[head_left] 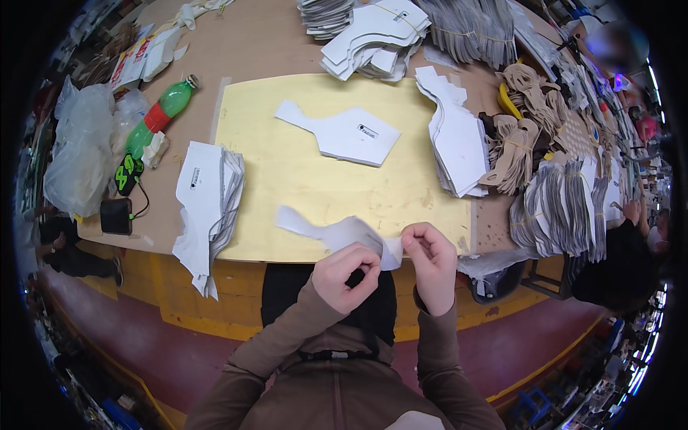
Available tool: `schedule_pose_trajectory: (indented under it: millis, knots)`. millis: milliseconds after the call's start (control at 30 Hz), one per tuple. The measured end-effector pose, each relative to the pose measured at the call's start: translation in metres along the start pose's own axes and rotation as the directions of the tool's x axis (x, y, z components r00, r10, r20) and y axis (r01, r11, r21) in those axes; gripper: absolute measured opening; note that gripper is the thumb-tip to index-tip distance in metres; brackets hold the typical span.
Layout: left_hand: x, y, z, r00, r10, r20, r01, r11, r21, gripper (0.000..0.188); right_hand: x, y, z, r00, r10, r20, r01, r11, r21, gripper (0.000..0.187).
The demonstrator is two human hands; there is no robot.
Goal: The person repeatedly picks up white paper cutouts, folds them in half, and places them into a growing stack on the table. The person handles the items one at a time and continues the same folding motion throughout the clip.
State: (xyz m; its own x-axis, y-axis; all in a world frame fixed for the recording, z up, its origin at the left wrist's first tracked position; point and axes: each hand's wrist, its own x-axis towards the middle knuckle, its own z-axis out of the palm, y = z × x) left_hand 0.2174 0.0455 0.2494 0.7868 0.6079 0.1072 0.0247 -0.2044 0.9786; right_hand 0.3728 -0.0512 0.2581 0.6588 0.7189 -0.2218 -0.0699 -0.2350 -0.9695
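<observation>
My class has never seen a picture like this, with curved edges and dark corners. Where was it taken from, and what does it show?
A fisheye camera on a person's head looks down, bending straight edges. No machine here: these are the wearer's bare hands. The right hand pinches one end of a blurred white piece; the left hand is beside it, its grip unclear. On a yellow sheet lies another white piece, between a left stack and a right stack. Farther left is a green bottle.
</observation>
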Motion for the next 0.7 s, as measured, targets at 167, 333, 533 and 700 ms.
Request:
schedule_pose_trajectory:
  millis: [167,333,533,700]
  knots:
    - [-0.006,-0.004,-0.015,0.997,-0.062,-0.043,0.056,0.989,-0.135,0.010,0.000,0.001,0.019,0.998,0.032,0.048,-0.042,0.976,0.214,0.008]
    - [-0.009,0.009,-0.018,0.991,-0.080,-0.104,0.058,0.978,-0.198,0.016,-0.014,-0.022,0.034,0.959,-0.250,0.133,0.272,0.945,-0.183,0.008]
    - [-0.015,0.023,-0.034,0.990,-0.110,-0.090,0.112,0.994,0.013,0.015,-0.020,-0.026,0.045,0.972,-0.162,0.170,0.164,0.986,0.000,0.007]
    - [-0.020,0.023,-0.038,0.985,-0.125,-0.122,0.142,0.980,0.141,0.012,-0.005,-0.004,0.063,0.987,-0.031,0.157,0.000,0.981,0.192,0.009]
